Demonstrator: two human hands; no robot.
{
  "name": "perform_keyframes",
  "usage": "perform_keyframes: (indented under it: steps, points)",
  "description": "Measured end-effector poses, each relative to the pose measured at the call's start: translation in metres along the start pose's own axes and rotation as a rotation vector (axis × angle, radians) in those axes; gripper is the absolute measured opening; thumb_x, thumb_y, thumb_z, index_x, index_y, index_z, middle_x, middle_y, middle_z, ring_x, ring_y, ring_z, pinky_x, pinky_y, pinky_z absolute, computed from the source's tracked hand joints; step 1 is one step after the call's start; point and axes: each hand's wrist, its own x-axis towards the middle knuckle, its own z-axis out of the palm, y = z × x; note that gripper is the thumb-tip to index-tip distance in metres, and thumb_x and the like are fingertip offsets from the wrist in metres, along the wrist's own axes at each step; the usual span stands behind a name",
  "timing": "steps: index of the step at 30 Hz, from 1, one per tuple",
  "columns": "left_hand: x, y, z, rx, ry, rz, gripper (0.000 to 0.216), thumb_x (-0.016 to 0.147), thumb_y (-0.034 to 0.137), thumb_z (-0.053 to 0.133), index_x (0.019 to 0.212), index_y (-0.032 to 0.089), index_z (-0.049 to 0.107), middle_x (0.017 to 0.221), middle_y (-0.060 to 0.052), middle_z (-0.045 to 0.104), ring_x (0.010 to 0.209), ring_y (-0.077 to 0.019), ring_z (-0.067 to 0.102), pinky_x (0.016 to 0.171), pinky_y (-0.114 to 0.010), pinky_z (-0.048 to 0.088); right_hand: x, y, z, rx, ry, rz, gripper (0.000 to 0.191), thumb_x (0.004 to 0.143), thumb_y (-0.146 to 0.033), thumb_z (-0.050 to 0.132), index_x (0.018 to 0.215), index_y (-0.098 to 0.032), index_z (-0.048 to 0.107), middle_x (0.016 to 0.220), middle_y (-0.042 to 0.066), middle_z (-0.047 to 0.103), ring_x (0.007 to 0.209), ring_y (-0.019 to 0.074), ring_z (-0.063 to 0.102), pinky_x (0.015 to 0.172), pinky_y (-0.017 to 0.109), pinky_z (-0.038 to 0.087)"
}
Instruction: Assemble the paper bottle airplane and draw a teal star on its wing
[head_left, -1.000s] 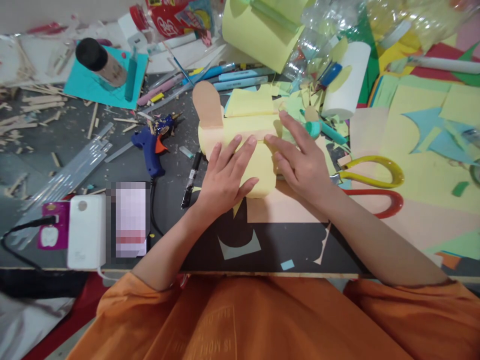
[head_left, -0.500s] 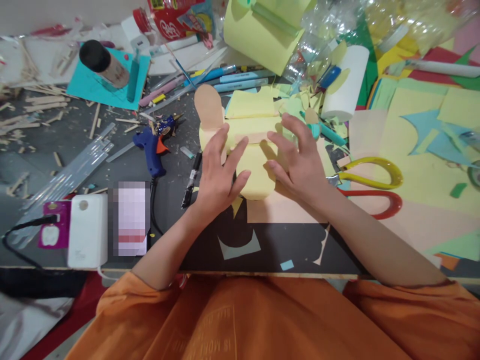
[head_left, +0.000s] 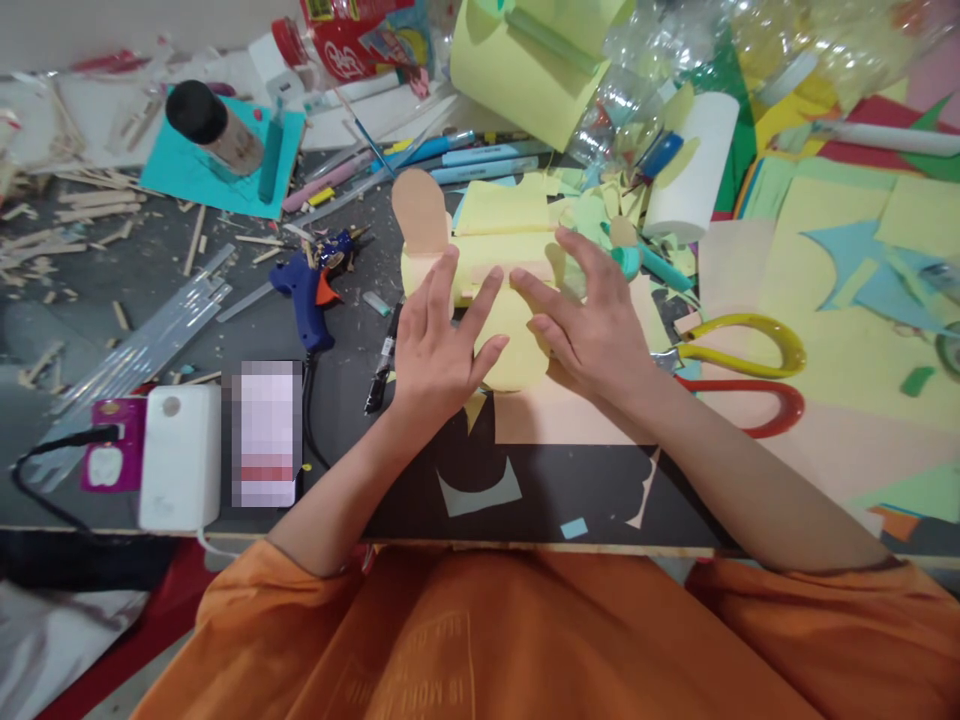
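Risks, left to right. Glue gun (head_left: 306, 300): its cable (head_left: 308, 415) runs down to the left forearm, so a sideways arm move could snag it and drag the gun. Nozzle points toward the paper piece, apart from it; can't tell if it's hot. Black marker (head_left: 384, 360) lies just beside the left hand (head_left: 439, 345), may roll if knocked. Peach tab (head_left: 420, 208) stands out at the piece's left end, could bend if the left fingers catch it. Peach strip (head_left: 534, 268) could skew or lift if the fingertips push unevenly; I can't see what bonds it. Scissors (head_left: 739, 345) sit close by the right forearm, blades mostly hidden, so a pull back could nudge them.

Position: yellow paper piece (head_left: 501, 247) lies in front of the person, between and under both hands, near the peach sheet (head_left: 585, 415). Left hand is palm down over its left part: index apart from the other fingers, thumb out over the rounded lower flap (head_left: 517, 350). Left index tip is at the strip. Right index tip meets the strip just beside it; another right finger reaches the piece's upper right, thumb over the flap. Right fingers spread. No pinch visible on either hand; pressure, can't tell.
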Motion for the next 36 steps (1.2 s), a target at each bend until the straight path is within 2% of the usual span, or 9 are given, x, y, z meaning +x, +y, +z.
perform_keyframes:
  steps: [4,8,10,13,17,23,28,32,36]
  points:
    - [0.000,0.002,-0.003,0.043,0.014,0.017,0.068,0.100,0.065,0.026,0.152,0.025,0.044,0.156,-0.017,0.047,0.145,-0.0302,0.044,0.118,-0.046,0.035,0.000,0.002,-0.006,0.002,-0.004,0.009,0.045,0.105,-0.048,0.025,0.147,-0.044,0.040,0.158,0.004,0.040,0.145,0.0292,0.044,0.117,0.060,0.041]
    - [-0.001,0.001,-0.005,-0.045,-0.019,-0.002,0.081,0.097,0.071,0.021,0.158,0.018,0.032,0.159,-0.021,0.042,0.149,-0.0335,0.039,0.122,-0.048,0.028,0.000,0.005,-0.006,0.066,0.062,-0.031,0.050,0.105,-0.044,0.026,0.155,-0.040,0.022,0.159,0.007,0.038,0.148,0.0279,0.042,0.116,0.060,0.043]
    - [-0.001,0.000,-0.006,-0.104,-0.021,0.013,0.084,0.096,0.072,0.024,0.160,0.018,0.025,0.160,-0.022,0.040,0.150,-0.0342,0.036,0.122,-0.048,0.026,0.000,0.006,-0.004,0.097,0.108,-0.077,0.057,0.104,-0.043,0.030,0.158,-0.039,0.010,0.161,0.008,0.037,0.150,0.0283,0.039,0.116,0.062,0.041]
    - [-0.001,0.002,-0.007,-0.113,-0.017,0.093,0.082,0.097,0.072,0.024,0.161,0.021,0.020,0.157,-0.019,0.045,0.149,-0.0322,0.038,0.123,-0.048,0.022,-0.001,0.005,-0.001,0.098,0.070,-0.109,0.064,0.104,-0.043,0.031,0.159,-0.040,0.000,0.161,0.007,0.039,0.152,0.0282,0.036,0.121,0.064,0.032]
    - [-0.001,0.006,-0.005,-0.039,-0.043,0.140,0.076,0.098,0.070,0.022,0.162,0.028,0.021,0.156,-0.011,0.051,0.147,-0.0324,0.040,0.123,-0.050,0.016,-0.002,0.003,0.003,0.053,0.022,-0.130,0.061,0.101,-0.052,0.034,0.158,-0.042,0.013,0.157,0.005,0.046,0.152,0.0307,0.034,0.123,0.066,0.023]
    - [-0.001,0.006,-0.001,-0.021,-0.015,0.136,0.074,0.099,0.068,0.022,0.163,0.030,0.018,0.154,-0.007,0.053,0.145,-0.0294,0.043,0.123,-0.046,0.014,-0.001,0.003,0.002,0.039,-0.067,-0.068,0.060,0.100,-0.057,0.029,0.156,-0.037,0.022,0.160,0.008,0.040,0.153,0.0326,0.029,0.123,0.069,0.017]
    - [0.000,0.004,-0.002,-0.057,-0.074,0.092,0.073,0.100,0.067,0.023,0.159,0.026,0.030,0.153,-0.010,0.054,0.145,-0.0284,0.045,0.124,-0.044,0.016,-0.001,0.004,0.001,0.036,-0.045,-0.078,0.059,0.101,-0.049,0.033,0.157,-0.036,0.020,0.153,0.009,0.047,0.151,0.0321,0.033,0.122,0.071,0.019]
    - [0.000,0.002,-0.003,-0.041,-0.075,0.103,0.076,0.100,0.068,0.021,0.160,0.022,0.028,0.154,-0.012,0.053,0.146,-0.0269,0.045,0.125,-0.042,0.017,-0.002,0.005,0.000,0.059,-0.036,-0.099,0.060,0.101,-0.043,0.034,0.157,-0.035,0.015,0.149,0.008,0.053,0.150,0.0297,0.035,0.122,0.068,0.023]
    - [0.001,0.001,-0.004,-0.033,-0.055,0.112,0.076,0.100,0.067,0.023,0.160,0.020,0.027,0.154,-0.014,0.053,0.145,-0.0263,0.046,0.124,-0.040,0.017,-0.002,0.007,-0.002,0.067,-0.084,-0.049,0.058,0.102,-0.046,0.030,0.157,-0.034,0.019,0.151,0.009,0.051,0.152,0.0300,0.034,0.123,0.069,0.019]
